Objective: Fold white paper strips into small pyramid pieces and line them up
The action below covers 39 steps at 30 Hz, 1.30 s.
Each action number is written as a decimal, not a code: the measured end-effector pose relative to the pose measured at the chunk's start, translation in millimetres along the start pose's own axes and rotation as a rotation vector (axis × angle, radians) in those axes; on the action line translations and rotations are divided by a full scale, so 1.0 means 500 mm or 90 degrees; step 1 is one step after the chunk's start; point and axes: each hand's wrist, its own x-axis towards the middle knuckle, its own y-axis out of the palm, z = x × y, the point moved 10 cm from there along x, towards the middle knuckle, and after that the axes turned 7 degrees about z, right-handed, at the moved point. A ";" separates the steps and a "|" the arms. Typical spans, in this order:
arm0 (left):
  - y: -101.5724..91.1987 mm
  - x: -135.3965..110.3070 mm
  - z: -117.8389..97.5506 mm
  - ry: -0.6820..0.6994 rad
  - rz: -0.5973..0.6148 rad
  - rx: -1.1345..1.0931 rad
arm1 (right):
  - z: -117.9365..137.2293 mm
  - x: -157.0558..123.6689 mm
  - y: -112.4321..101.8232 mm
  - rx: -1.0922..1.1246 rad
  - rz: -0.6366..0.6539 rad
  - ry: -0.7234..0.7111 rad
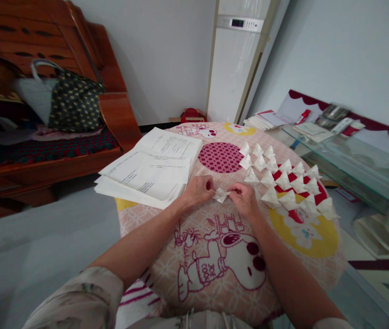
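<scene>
My left hand [198, 189] and my right hand [245, 198] are both closed in a pinch on one small folded white paper piece [221, 195], held between them just above the round table's cartoon-print cloth [215, 256]. To the right of my right hand lie several finished folded paper pieces [285, 180] in rows. A stack of printed white sheets [153, 169] lies to the left of my left hand, on the table's left edge.
A wooden bench [60, 137] with a dark patterned bag [72, 103] stands at the left. A tall white air conditioner [237, 59] is at the back. A glass-topped table [352, 169] with papers and tins stands at the right.
</scene>
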 end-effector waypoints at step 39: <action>-0.030 -0.019 -0.038 0.195 -0.072 -0.211 | 0.054 0.001 0.003 -0.011 -0.059 -0.092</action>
